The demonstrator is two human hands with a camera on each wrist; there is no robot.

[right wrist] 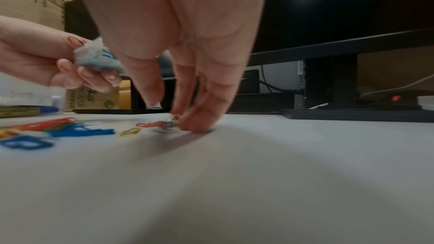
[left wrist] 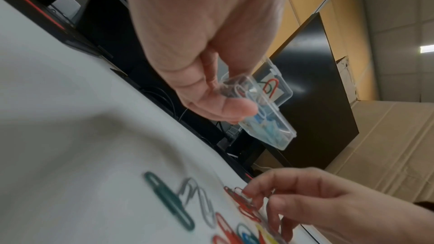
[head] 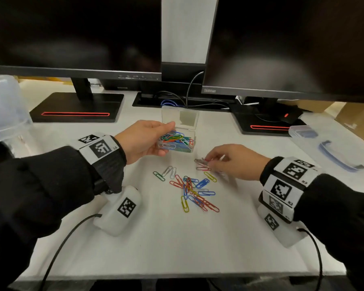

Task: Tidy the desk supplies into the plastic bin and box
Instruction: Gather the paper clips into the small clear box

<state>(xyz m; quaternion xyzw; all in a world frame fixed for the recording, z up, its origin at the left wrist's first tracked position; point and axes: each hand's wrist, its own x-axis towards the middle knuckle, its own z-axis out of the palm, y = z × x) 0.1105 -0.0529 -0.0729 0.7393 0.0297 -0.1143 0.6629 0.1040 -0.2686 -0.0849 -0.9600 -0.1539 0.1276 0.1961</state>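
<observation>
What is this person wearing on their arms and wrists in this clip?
Both arms are in black sleeves. Each wrist carries a white band printed with black square tag markers, the left wristband and the right wristband. A white camera pod with its own marker hangs under each wrist, trailing a black cable. The hands are bare.

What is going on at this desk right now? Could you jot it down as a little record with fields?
Left hand: holds the small clear box, lid open, part-filled with coloured clips
Right hand: fingertips gathering a few paper clips on the desk
Loose clips: a mixed-colour scatter on the white desk
Big plastic bin: far left, untouched
Behind: two dark monitors
</observation>
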